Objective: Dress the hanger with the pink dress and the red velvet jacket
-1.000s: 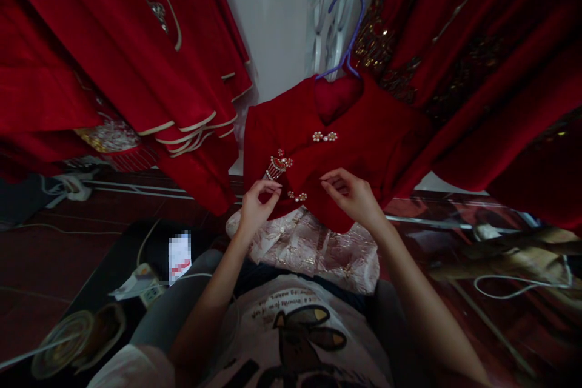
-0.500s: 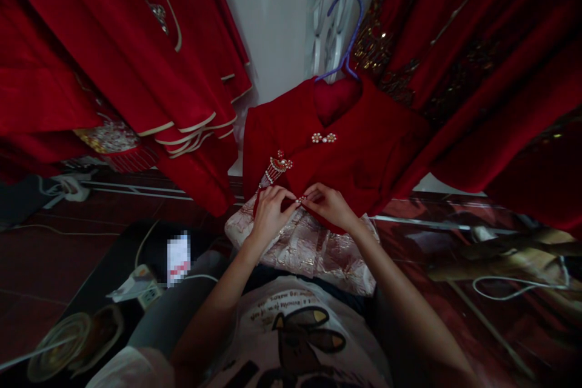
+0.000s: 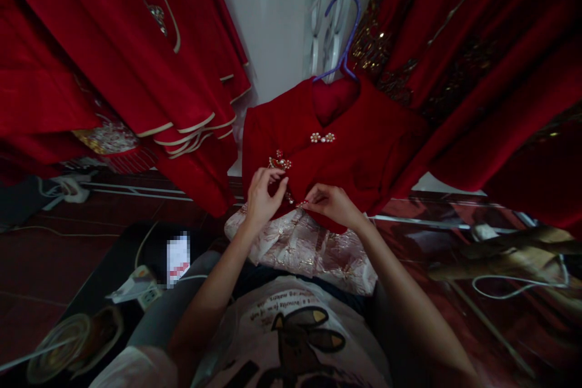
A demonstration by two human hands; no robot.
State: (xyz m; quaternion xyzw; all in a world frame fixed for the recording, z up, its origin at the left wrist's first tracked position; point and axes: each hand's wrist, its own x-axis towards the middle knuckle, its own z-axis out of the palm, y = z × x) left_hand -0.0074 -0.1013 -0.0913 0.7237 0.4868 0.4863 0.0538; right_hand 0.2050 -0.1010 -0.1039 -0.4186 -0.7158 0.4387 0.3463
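Note:
A small red jacket (image 3: 359,145) hangs on a purple hanger (image 3: 342,42) in front of me, over a pale pink brocade skirt (image 3: 309,248). It has a pearl clasp (image 3: 322,137) near the collar and a beaded tassel brooch (image 3: 278,163) lower left. My left hand (image 3: 264,197) is closed, pinching the jacket's front edge just below the brooch. My right hand (image 3: 331,205) is closed too, pinching the lowest pearl fastening at the hem. The two hands are almost touching.
Long red robes (image 3: 113,60) hang at the left and dark red embroidered ones (image 3: 477,66) at the right. On the floor at the lower left lie a power strip (image 3: 136,288) and a lidded plastic cup (image 3: 68,339). White cable (image 3: 518,288) loops at the right.
My hands came together from apart onto the lower fastening. The left hand then rose toward the tassel brooch, covering its tassels; the right hand stayed at the hem.

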